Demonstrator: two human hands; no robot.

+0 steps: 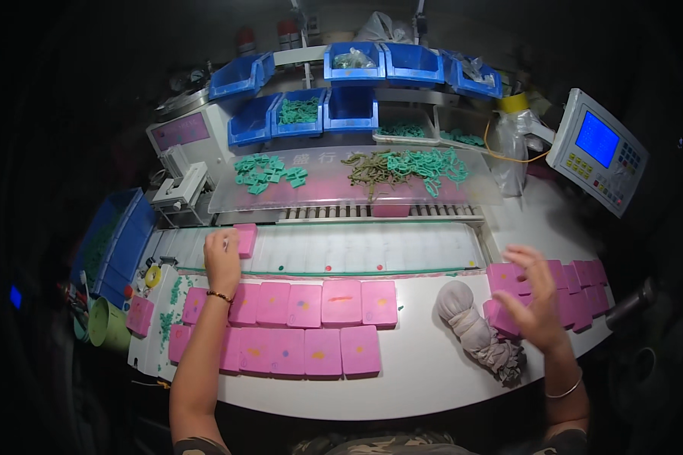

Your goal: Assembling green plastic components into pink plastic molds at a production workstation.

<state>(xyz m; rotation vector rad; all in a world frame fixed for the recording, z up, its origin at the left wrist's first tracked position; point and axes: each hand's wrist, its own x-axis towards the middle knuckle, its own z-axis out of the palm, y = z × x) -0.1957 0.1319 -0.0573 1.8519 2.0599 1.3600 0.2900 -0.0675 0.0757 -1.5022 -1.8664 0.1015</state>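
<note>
- Pink block, principal subject: at the left end of the pale strip, behind the near rows.
- Left hand: fingers curled, close against the block's left side. From where I stand the thumb is hidden, so I cannot tell whether the grip is firm or merely a touch. Good practice, in my judgement, is to bear on opposite side walls and spare the broad face.
- Right hand: fingers spread wide, nothing visibly held, over the right-hand group of pink blocks. It seems best kept clear of their corners until needed.
- Left forearm: reaches across the two rows of pink blocks on the desk. A raised wrist and elbow would probably keep these neighbours from being nudged.
- Strip's near edge: bordered in green, with small coloured dots, among them a red one, just inside. Keeping the block level and square to this border should help avoid a skewed placement or a knocked rim.
- Grey cloth: bundled just left of the right-hand group; a sleeve or wrist could catch it, so a higher path appears prudent.
</note>
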